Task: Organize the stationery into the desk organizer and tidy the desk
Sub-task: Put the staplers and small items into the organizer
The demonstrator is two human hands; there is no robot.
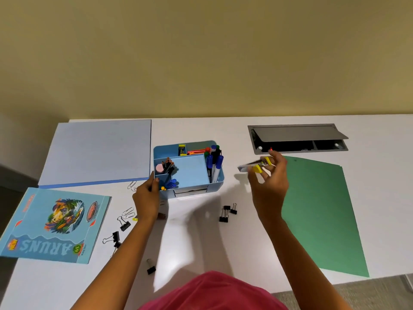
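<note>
My left hand (146,195) grips the organizer (215,188) at its front-left corner, probably to steady it, while my right hand (269,182) pinches a blurred, yellow-marked item (254,166) above the desk (201,233), right of the organizer, ready for insertion.

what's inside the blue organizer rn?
Markers at right, pencils and a pink disc at left, blue pens in front, a yellow item at the back. A blue panel covers the middle; the left hand hides the organizer's front-left corner.
</note>
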